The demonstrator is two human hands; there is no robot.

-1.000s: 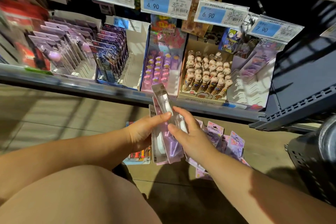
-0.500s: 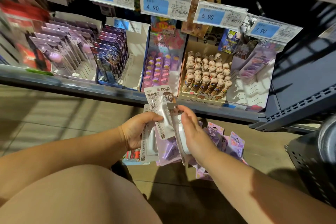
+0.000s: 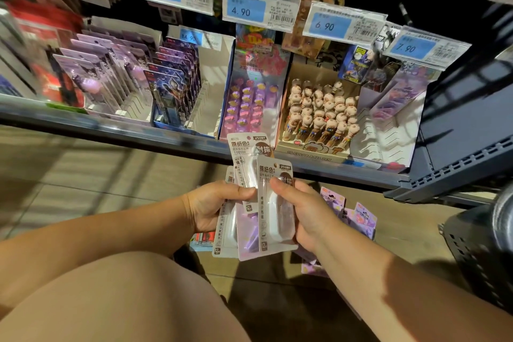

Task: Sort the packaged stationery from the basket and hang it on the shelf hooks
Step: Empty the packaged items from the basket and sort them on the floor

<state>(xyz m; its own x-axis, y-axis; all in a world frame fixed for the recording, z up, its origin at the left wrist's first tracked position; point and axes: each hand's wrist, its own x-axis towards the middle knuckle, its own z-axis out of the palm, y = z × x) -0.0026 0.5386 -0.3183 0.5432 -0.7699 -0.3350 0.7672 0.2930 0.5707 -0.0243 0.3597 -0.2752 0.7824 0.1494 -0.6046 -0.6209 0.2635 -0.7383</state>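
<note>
My left hand (image 3: 211, 204) grips a fanned stack of carded stationery packs (image 3: 243, 164), beige correction-tape cards with a purple pack between them. My right hand (image 3: 308, 211) pinches one beige correction-tape pack (image 3: 274, 219) at the front of the fan, thumb on its face, held upright just right of the stack. Both hands hover in front of the lower shelf edge (image 3: 116, 130), below the display boxes. More purple carded packs (image 3: 358, 216) lie on the floor under my hands.
The shelf holds display boxes: purple carded pens (image 3: 91, 75), dark blue cards (image 3: 172, 86), pink pens (image 3: 249, 108), figure-topped ball pens (image 3: 322, 114). Price tags (image 3: 244, 8) hang above them. A dark perforated basket (image 3: 477, 253) stands at the right. My knee (image 3: 111, 300) fills the lower left.
The packs were edge-on in both hands a second ago. They have turned face-up and fanned out, and my right hand has drawn one beige pack off to the right.
</note>
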